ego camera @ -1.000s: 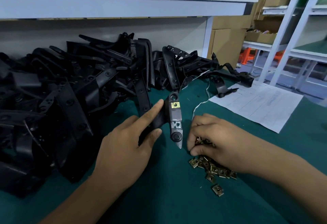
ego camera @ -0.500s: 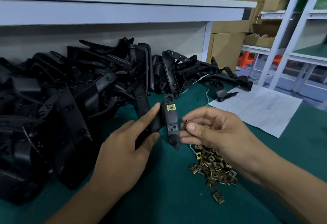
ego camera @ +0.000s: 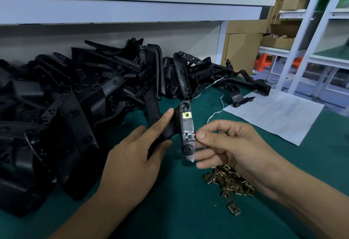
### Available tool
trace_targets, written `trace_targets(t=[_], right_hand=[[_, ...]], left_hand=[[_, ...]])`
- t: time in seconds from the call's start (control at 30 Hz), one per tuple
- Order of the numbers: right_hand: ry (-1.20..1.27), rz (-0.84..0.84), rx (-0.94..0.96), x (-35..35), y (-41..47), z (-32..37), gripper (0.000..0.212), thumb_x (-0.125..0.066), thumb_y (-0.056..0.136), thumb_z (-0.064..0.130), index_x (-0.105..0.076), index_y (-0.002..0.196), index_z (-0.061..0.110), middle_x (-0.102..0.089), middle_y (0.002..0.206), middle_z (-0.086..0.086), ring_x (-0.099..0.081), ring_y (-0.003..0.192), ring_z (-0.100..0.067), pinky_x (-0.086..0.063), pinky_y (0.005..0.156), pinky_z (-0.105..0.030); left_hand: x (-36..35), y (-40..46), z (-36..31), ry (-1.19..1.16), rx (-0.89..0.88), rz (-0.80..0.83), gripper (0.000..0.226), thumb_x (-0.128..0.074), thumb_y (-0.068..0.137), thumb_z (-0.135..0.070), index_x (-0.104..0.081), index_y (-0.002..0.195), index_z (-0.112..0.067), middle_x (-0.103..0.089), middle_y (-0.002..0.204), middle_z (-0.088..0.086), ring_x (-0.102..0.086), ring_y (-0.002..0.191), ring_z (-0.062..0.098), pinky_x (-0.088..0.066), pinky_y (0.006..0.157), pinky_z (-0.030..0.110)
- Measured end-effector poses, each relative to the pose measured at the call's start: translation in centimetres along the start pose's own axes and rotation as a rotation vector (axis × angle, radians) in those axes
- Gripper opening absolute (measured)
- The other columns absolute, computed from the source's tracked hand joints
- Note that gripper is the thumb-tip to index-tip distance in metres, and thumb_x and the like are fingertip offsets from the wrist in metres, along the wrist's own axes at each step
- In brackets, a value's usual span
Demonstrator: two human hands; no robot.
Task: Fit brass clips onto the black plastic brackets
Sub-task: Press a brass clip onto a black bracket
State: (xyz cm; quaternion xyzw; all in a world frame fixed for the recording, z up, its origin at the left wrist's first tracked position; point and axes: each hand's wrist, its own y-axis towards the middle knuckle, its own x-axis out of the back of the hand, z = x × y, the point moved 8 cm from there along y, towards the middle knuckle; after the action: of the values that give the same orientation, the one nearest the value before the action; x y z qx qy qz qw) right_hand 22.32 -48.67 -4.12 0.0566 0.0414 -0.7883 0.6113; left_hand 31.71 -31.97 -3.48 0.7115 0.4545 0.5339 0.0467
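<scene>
A worker's right hand [ego camera: 232,144] pinches a brass clip [ego camera: 193,136] between thumb and forefinger at the right edge of a black plastic bracket [ego camera: 186,129], level with the bracket's open lower seat. The left hand [ego camera: 136,155] grips the bracket from the left, forefinger stretched up along its side, holding it above the green bench top [ego camera: 170,210]. The bracket's long axis runs near upright in the frame, tip toward the worker, so the clip lies to its right and appears to need a push leftward, straight across that axis, by the nearer right hand. One fitted clip [ego camera: 186,115] already sits in the upper seat. Loose clips [ego camera: 228,182] lie in a heap just below the right hand; a pile of brackets [ego camera: 75,106] fills the bench to the left, and a paper sheet [ego camera: 273,114] lies to the right.
</scene>
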Motion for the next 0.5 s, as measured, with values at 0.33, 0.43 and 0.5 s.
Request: trace_targets(t=[0.33, 0.43, 0.5], right_hand=[[-0.017, 0.173, 0.021, -0.6, -0.11, 0.19, 0.022, -0.073, 0.095, 0.016, -0.076, 0.112, 0.003, -0.075, 0.113, -0.025, -0.077, 0.097, -0.038, -0.064, 0.077, -0.039], [-0.019, 0.194, -0.001, -0.5, 0.05, 0.0, 0.022, -0.077, 0.093, 0.018, -0.076, 0.11, 0.003, -0.076, 0.111, -0.024, -0.078, 0.093, -0.036, -0.064, 0.076, -0.038], [-0.039, 0.186, -0.018, -0.4, 0.19, -0.3, 0.022, -0.081, 0.09, 0.019, -0.076, 0.105, 0.004, -0.076, 0.106, -0.025, -0.079, 0.088, -0.034, -0.064, 0.073, -0.037]], left_hand=[[-0.28, -0.02, -0.05, -0.016, -0.036, 0.014, 0.065, -0.049, 0.096, -0.054, -0.017, 0.151, -0.07, -0.05, 0.081, -0.008, -0.053, 0.067, 0.011, -0.053, 0.061, 0.037], [-0.43, -0.06, -0.15, -0.04, -0.062, 0.027, 0.066, -0.05, 0.096, -0.053, -0.018, 0.152, -0.069, -0.05, 0.081, -0.009, -0.053, 0.068, 0.012, -0.053, 0.062, 0.037], [-0.56, -0.07, -0.43, -0.039, -0.087, 0.034, 0.066, -0.051, 0.097, -0.053, -0.019, 0.153, -0.067, -0.05, 0.083, -0.012, -0.053, 0.07, 0.013, -0.052, 0.061, 0.033]])
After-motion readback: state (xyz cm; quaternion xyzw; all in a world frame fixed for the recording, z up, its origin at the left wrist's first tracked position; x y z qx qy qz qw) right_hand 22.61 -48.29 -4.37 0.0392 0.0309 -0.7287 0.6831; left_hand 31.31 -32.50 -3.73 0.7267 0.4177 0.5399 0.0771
